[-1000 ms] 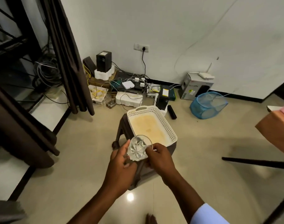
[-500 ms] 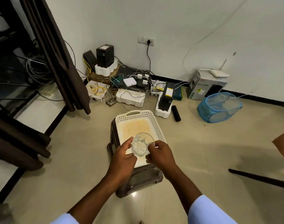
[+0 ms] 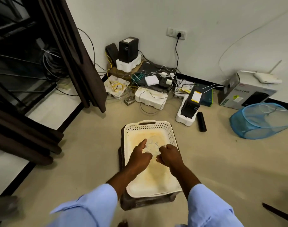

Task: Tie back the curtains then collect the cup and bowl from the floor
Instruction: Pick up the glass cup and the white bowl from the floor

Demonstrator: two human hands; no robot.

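Bowl (image 3: 152,146), clear cut glass, sits between both hands over the far half of the basket (image 3: 170,128). Left hand (image 3: 140,155) holds its left side, thumb stretched up along the rim and the other fingers curled below. Right hand (image 3: 169,155) pinches the right side with curled fingers. The glass looks low inside the basket, at or just above its stained floor; whether it already rests there I cannot tell, since the glass is blurred and see-through.

The basket is white, perforated, with a handle slot at the far end, and lies on a dark stool (image 3: 145,202) on the beige floor. Pale blue sleeves (image 3: 94,203) come up from the bottom edge.

As for progress, the brown curtains look gathered: one bundle (image 3: 77,63) hangs in tight folds by the window, another (image 3: 22,136) is bunched at the left, though no tie shows. So the first part seems done. The bowl is off the floor and nearly delivered. No cup is in view, in the basket or on the floor nearby, so I judge that it is left to fetch.

Beyond the stool, a tangle of cables, adapters and foam blocks (image 3: 150,98) lines the wall under a socket (image 3: 176,32), with a UPS box (image 3: 244,94) and a blue mesh bin (image 3: 261,122) to the right.
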